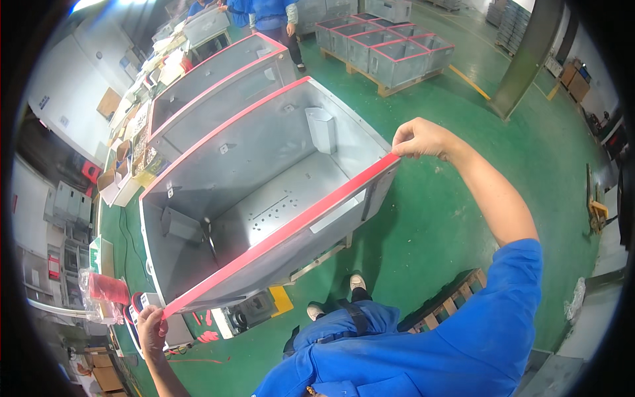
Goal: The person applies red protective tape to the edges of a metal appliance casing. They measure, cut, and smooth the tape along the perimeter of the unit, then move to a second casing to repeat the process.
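Observation:
A large open-topped grey metal box (264, 165) stands in front of me, with small holes in its floor. One red strip (284, 239) runs along its near top edge, and the far top edge bears red as well. My left hand (152, 329) is closed in a pinch on the strip's left end, just off the near left corner. At the near right corner, my right hand (424, 139) pinches the other end between thumb and fingers. Inside the box, a thin dark tool-like item (211, 241) leans near the left end; its kind is unclear.
Another red-edged metal box (218, 86) stands just beyond. Several more boxes (397, 56) sit on a pallet at the far right, near a green pillar (529, 63). Red rolls in plastic (108, 289) lie at left. A wooden pallet (450, 306) is beside me; co-workers stand at the back.

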Action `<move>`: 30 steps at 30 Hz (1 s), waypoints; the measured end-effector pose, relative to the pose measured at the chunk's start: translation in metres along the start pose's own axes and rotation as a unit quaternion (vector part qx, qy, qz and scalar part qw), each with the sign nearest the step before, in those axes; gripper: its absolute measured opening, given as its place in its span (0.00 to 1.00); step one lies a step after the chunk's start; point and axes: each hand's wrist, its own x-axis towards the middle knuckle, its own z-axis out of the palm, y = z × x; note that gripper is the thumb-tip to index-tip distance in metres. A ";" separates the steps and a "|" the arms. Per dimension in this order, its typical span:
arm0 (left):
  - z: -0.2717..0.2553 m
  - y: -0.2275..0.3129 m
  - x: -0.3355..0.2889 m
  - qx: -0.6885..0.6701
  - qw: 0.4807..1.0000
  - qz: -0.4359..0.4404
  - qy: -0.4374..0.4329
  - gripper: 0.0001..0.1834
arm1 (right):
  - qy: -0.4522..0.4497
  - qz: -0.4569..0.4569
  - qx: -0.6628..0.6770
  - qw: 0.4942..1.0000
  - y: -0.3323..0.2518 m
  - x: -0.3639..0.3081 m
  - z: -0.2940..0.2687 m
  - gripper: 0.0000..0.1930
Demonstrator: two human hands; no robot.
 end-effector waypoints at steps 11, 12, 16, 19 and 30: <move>0.005 -0.001 -0.001 0.001 1.000 -0.003 0.013 0.07 | -0.004 -0.004 -0.003 1.000 0.000 0.001 -0.001 0.09; 0.004 -0.002 -0.001 0.004 1.000 -0.002 0.012 0.07 | -0.002 -0.004 -0.002 1.000 0.000 0.001 -0.001 0.09; -0.001 -0.004 0.001 0.001 1.000 0.001 0.000 0.07 | 0.002 -0.014 0.011 1.000 0.001 0.001 0.000 0.08; -0.002 -0.005 0.001 -0.003 1.000 -0.005 -0.001 0.06 | 0.000 -0.018 0.010 1.000 0.002 0.002 0.000 0.08; -0.005 -0.008 0.003 -0.003 1.000 -0.011 0.004 0.06 | 0.002 -0.016 0.023 1.000 0.004 0.002 0.001 0.08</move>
